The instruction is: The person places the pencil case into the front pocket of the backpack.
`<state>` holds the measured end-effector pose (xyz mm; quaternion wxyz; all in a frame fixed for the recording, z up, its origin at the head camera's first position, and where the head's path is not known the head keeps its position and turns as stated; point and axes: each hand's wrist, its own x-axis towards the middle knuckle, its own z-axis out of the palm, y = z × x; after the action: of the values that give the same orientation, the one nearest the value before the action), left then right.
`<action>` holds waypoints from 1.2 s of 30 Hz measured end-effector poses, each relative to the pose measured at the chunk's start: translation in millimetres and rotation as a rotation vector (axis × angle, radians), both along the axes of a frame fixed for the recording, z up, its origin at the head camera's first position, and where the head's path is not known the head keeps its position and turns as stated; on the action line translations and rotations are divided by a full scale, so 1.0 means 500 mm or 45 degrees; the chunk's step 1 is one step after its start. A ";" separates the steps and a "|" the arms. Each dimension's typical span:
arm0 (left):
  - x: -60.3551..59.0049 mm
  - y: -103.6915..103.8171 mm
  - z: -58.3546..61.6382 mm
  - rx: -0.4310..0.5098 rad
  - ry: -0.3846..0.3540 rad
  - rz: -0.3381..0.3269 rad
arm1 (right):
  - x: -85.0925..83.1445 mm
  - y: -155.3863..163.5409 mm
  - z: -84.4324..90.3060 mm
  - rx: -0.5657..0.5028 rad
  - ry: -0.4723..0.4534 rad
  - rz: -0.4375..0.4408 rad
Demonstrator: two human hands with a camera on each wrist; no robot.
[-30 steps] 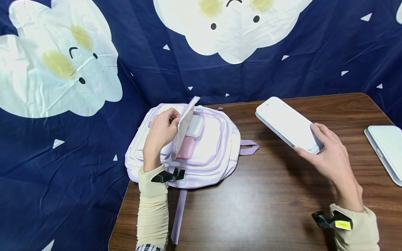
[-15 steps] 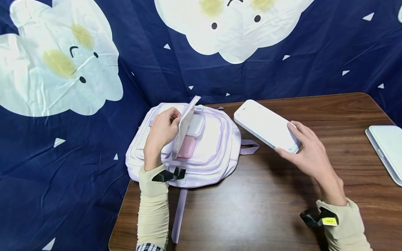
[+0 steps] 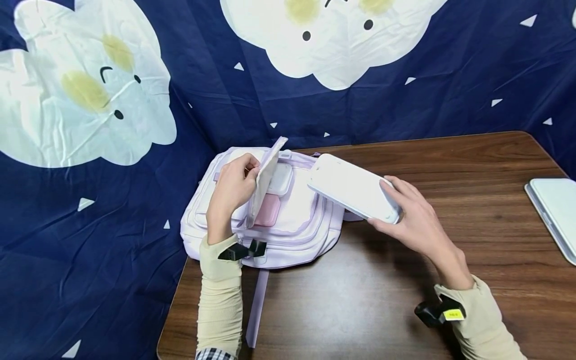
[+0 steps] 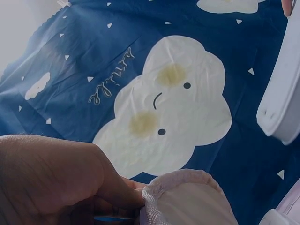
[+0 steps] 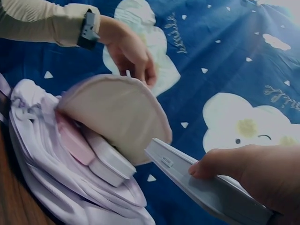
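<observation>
Right hand [image 3: 416,225] gripping white case [image 3: 353,187] now nearer backpack [image 3: 274,210], left hand [image 3: 231,192] pinching flap [image 5: 117,115] open, right wrist view shows pocket.

A brown wooden table [image 3: 450,165] stands against a navy cloth backdrop [image 3: 450,75] (printed with white clouds).

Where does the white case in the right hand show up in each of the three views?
Head: white case at centre, slanting over the backpack's right side, gripped by the right hand.
Left wrist: its end along the right edge.
Right wrist: bottom centre, the thumb on top.
Shared landmark: the lifted backpack flap, held up by the left hand.
</observation>
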<state>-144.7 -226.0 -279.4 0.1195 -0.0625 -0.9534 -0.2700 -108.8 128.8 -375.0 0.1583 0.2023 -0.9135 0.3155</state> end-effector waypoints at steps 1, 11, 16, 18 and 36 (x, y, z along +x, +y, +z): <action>0.000 0.000 0.000 0.001 0.001 0.000 | -0.001 -0.005 -0.001 0.007 0.005 0.010; 0.001 -0.001 0.000 0.000 0.009 -0.003 | 0.000 -0.055 0.000 0.046 0.014 0.114; 0.000 -0.001 0.000 0.002 0.005 -0.007 | -0.002 -0.080 -0.010 0.057 -0.028 0.197; 0.000 -0.002 -0.001 0.005 0.001 -0.008 | -0.004 -0.091 -0.017 0.057 -0.052 0.226; -0.006 -0.006 -0.005 0.008 -0.002 -0.033 | -0.025 -0.161 -0.052 0.115 -0.132 0.352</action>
<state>-147.9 -229.0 -282.2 0.1155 -0.0744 -0.9516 -0.2748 -121.5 48.3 -401.3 0.0568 0.3165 -0.8971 0.3029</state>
